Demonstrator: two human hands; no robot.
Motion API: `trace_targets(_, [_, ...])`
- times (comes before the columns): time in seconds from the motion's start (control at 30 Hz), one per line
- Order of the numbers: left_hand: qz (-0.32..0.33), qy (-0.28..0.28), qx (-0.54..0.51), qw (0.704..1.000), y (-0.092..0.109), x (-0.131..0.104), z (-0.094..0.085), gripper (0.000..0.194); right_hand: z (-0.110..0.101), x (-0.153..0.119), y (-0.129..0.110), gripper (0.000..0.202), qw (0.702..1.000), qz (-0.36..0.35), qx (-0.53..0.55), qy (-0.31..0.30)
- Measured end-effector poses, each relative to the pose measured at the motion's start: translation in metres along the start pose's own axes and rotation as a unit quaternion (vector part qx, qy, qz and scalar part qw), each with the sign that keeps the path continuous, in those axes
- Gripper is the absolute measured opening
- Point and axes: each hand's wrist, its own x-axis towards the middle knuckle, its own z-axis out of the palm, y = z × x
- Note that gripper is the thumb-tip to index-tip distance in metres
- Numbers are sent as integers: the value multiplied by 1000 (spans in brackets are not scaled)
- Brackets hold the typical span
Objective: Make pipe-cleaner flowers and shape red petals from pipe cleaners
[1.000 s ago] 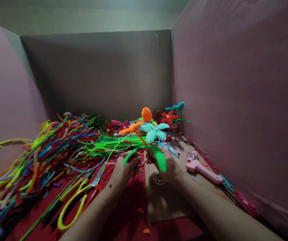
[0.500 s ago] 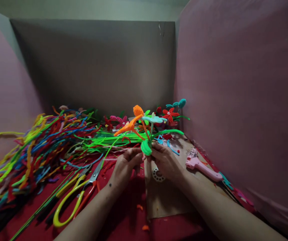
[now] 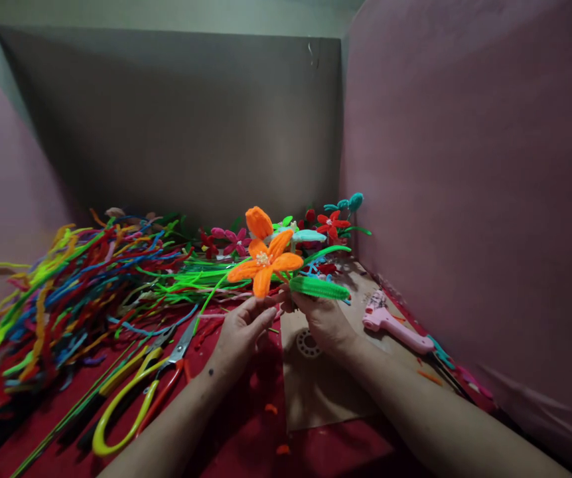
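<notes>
Above the counter (image 3: 243, 405), midway between its side edges, I've got the orange-flowered spray (image 3: 263, 262); my right hand (image 3: 330, 328) pinches it low, presumably keeping its top clear. Left hand (image 3: 241, 328) alongside: its grip I can't tell. Pink glue gun (image 3: 398, 329) near the right edge, likely for reach.

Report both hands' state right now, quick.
Left hand: fingers bent close by the flower spray; whether they grip anything cannot be told.
Right hand: closed, holding the flower spray low down.
</notes>
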Motion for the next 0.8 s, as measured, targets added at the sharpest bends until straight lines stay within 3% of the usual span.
trace_targets(0.17, [-9,2,-13,1000,-9,2,-1,29,-2,-1,0,17,998,37,48,-32])
trace_targets(0.37, [-14,3,0,1000,-12,-1,2,31,-2,0,-5,15,983,86,157,-27])
trace_targets(0.53, [-15,-6,2,1000,-14,-1,4,30,-5,4,-2,19,976,112,184,-23])
trace_targets(0.6, [-19,2,-5,1000,-13,-1,5,30,-7,5,3,20,982,99,164,4])
trace_targets(0.67, [-25,14,-7,1000,-11,-1,6,32,-9,7,7,20,992,57,112,-6])
trace_targets(0.8, [-36,26,8,999,-7,-3,7,36,-14,7,6,14,996,-27,-84,13])
